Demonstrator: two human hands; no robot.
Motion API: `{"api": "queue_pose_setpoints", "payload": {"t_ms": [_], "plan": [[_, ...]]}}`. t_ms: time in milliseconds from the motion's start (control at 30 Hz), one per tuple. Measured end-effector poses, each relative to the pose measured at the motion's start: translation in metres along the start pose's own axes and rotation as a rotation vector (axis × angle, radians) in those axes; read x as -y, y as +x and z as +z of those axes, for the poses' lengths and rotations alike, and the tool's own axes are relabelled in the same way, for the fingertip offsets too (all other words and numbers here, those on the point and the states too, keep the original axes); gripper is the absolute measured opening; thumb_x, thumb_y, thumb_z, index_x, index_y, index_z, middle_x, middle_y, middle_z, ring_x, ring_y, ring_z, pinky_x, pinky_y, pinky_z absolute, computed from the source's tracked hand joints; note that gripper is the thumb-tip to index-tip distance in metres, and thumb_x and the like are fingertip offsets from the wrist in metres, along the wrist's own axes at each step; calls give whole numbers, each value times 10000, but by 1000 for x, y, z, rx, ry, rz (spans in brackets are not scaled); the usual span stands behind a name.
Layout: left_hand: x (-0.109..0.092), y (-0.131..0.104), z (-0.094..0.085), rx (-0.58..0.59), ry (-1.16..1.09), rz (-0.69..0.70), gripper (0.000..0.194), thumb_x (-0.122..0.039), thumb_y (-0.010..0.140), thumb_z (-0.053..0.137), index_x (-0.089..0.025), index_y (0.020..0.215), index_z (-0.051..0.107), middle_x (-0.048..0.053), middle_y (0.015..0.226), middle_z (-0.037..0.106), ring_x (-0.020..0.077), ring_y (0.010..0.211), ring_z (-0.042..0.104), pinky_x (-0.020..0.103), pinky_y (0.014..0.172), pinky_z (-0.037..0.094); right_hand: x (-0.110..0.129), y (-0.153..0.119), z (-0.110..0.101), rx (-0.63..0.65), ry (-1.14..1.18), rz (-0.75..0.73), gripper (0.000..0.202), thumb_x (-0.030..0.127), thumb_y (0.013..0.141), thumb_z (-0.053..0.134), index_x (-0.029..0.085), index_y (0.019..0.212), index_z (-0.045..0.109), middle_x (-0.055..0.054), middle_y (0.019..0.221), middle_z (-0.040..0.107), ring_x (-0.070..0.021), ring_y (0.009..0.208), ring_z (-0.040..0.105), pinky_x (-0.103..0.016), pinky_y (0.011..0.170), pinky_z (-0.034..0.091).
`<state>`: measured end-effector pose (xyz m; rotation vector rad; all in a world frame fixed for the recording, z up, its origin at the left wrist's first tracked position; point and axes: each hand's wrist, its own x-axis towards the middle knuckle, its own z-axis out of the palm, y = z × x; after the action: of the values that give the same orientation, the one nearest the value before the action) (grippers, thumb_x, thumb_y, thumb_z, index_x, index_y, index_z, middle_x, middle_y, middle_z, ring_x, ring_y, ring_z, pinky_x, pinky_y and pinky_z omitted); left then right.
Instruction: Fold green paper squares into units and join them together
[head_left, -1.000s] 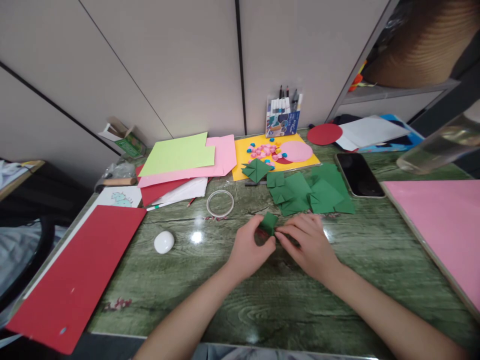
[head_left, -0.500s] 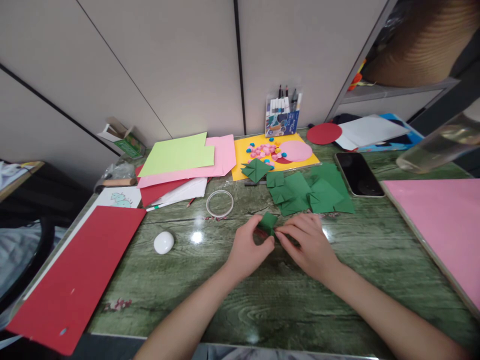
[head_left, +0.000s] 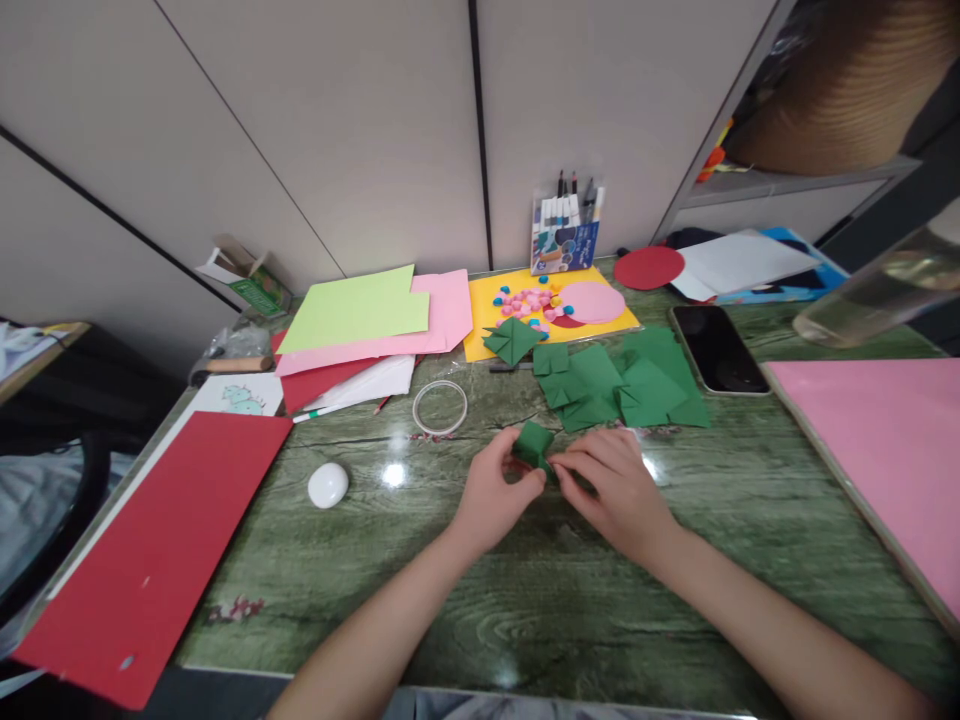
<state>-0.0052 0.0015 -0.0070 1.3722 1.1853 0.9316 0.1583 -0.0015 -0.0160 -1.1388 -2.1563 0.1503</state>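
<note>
A small folded green paper [head_left: 533, 441] is held between both hands above the table's middle. My left hand [head_left: 491, 497] grips its left side and lower edge between thumb and fingers. On the right side, my right hand [head_left: 619, 490] pinches the paper's edge with thumb and forefinger. Just beyond the hands lie several green paper pieces [head_left: 592, 385], some flat and some folded. A pleated green piece [head_left: 512, 341] overlaps the front of a yellow sheet [head_left: 480, 325], which bears small pink and blue balls and a pink paper circle [head_left: 592, 302].
A white round object [head_left: 328, 485] and a ring of clear tape [head_left: 439, 408] lie left of the hands. Red card [head_left: 161, 550] covers the table's left side. A phone [head_left: 718, 349], a pink board [head_left: 885, 450] and a clear bottle [head_left: 877, 285] are at the right.
The green paper has tilted slightly, and more of its upper face shows. My left hand has shifted very slightly; my right hand is almost in the same place.
</note>
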Motion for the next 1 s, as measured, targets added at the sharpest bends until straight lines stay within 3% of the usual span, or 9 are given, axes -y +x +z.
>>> {"api": "queue_pose_setpoints", "payload": {"t_ms": [333, 767, 1000], "plan": [[1, 1, -2, 5, -56, -32, 148, -128, 678, 556, -183, 799, 492, -14, 756, 519, 127, 733, 521, 240, 691, 445, 2, 0, -3, 21, 47, 27, 103, 210, 829, 546, 194, 875, 637, -34, 773, 617, -163, 756, 523, -340, 733, 345], [4, 2, -2, 24, -103, -42, 166, -121, 684, 563, -179, 822, 493, -10, 763, 503, 124, 731, 495, 239, 690, 415, 4, -1, -1, -27, -97, 9, 77, 184, 811, 571, 192, 846, 638, -21, 768, 650, -164, 747, 537, -357, 748, 301], [4, 2, -1, 28, -154, -60, 157, -119, 677, 571, -180, 798, 491, -13, 743, 500, 123, 708, 491, 241, 675, 406, 3, 2, -2, -22, -45, 55, 56, 174, 805, 572, 195, 790, 621, -6, 739, 639, -154, 740, 541, -343, 754, 302]]}}
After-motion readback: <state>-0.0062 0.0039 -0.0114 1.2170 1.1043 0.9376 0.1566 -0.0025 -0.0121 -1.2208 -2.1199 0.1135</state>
